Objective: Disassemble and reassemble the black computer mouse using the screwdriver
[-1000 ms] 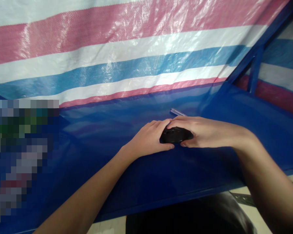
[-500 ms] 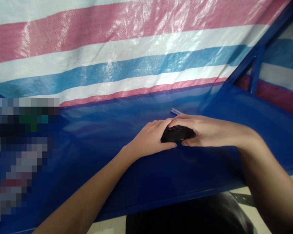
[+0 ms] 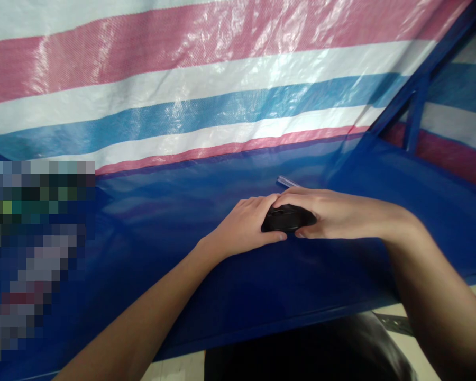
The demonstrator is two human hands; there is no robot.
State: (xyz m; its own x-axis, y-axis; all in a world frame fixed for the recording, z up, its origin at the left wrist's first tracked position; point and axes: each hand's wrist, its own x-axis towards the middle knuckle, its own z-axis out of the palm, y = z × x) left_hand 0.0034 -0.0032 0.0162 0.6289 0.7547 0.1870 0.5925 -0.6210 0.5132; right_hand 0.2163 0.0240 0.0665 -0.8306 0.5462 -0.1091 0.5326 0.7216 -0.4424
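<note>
A black computer mouse (image 3: 289,218) is held between both hands over the blue table surface (image 3: 174,211). From the left side, my left hand (image 3: 249,225) grips it, thumb along the near edge and fingers round the far side. My right hand (image 3: 328,212) clasps the opposite end, with its thumb near the left thumb and its fingers over the far edge. The fingertips behind the mouse are hidden. Just beyond the right fingers lies a slim, clear-and-silver object (image 3: 287,181), partly covered by that hand; its kind is unclear.
A striped red, white and blue plastic sheet (image 3: 182,116) hangs behind the table. Blue metal framing (image 3: 416,100) rises at the right. At the left, a pixelated patch (image 3: 35,238) hides whatever is there. The table's front edge (image 3: 285,328) runs close to my lap.
Both hands keep their hold on the mouse in nearly the same spot. The mouse has tilted very slightly.
</note>
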